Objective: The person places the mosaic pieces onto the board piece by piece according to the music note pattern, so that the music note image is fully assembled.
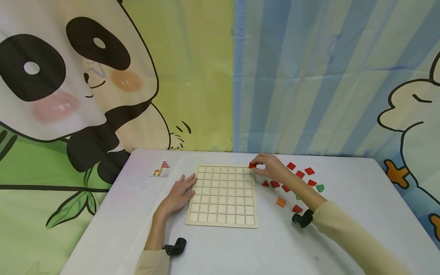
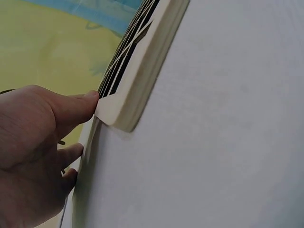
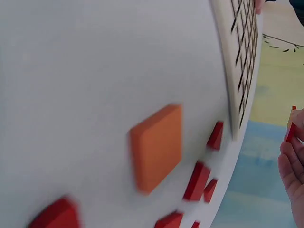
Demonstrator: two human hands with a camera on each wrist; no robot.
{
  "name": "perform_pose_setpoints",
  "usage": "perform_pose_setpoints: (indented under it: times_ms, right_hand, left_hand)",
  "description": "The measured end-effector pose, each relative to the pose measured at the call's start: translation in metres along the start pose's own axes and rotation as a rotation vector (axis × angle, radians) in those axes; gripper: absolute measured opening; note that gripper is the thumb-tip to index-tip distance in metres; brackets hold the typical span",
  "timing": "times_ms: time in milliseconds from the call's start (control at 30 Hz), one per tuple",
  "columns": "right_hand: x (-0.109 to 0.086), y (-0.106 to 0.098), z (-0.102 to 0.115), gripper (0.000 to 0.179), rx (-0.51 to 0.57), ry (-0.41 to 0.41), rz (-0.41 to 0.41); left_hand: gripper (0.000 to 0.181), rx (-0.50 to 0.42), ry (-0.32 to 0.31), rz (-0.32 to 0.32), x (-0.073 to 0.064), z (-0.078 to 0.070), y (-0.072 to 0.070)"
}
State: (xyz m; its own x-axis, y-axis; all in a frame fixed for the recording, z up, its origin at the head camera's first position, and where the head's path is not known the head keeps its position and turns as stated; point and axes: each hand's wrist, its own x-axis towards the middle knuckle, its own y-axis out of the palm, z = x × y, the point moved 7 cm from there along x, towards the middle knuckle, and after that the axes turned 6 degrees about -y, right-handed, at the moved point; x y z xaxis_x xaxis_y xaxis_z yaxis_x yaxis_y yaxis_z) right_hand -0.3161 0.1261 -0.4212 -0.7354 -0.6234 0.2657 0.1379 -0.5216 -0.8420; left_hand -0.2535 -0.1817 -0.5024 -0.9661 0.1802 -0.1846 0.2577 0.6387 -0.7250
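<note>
A pale wooden grid board (image 1: 218, 198) with rows of square cells lies on the white table. My left hand (image 1: 177, 195) rests at the board's left edge, its fingers extended and fingertips on the rim. In the left wrist view, the thumb of that hand (image 2: 33, 142) touches the board's corner (image 2: 124, 114). Over the board's far right corner, my right hand (image 1: 273, 167) pinches a red tile (image 1: 252, 165) between thumb and fingers. The right wrist view shows this tile (image 3: 291, 132) nearly edge-on, held above the table.
Right of the board lie several loose red tiles (image 1: 297, 209), an orange square tile (image 1: 281, 202) and a green tile (image 1: 320, 188). A small printed pattern card (image 1: 160, 169) lies at the back left. A patterned cloth (image 1: 309, 76) hangs behind the table.
</note>
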Motion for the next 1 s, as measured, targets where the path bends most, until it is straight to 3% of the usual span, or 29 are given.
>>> perform_pose_setpoints:
  times_ms: [100,367,600,800,1000]
  right_hand:
    - [0.011,0.005,0.008,0.023,0.042,-0.036,-0.003]
    - [0.042,0.023,0.02,0.024,0.083,-0.01,0.06]
    - [0.066,0.054,0.03,0.026,0.066,-0.008,0.154]
    - [0.076,0.079,0.029,0.022,0.028,0.04,0.227]
    - [0.078,0.086,0.03,0.02,-0.01,0.027,0.22]
  left_hand:
    - [0.054,-0.007,-0.005,-0.004,0.001,-0.001,0.001]
    - [0.053,0.003,-0.017,0.0,0.0,-0.001,0.0]
    - [0.053,0.008,-0.011,-0.005,-0.001,-0.002,-0.001]
    - [0.053,0.014,-0.015,-0.004,-0.001,-0.002,0.0]
    - [0.054,0.02,-0.019,-0.006,0.0,-0.001,0.0]
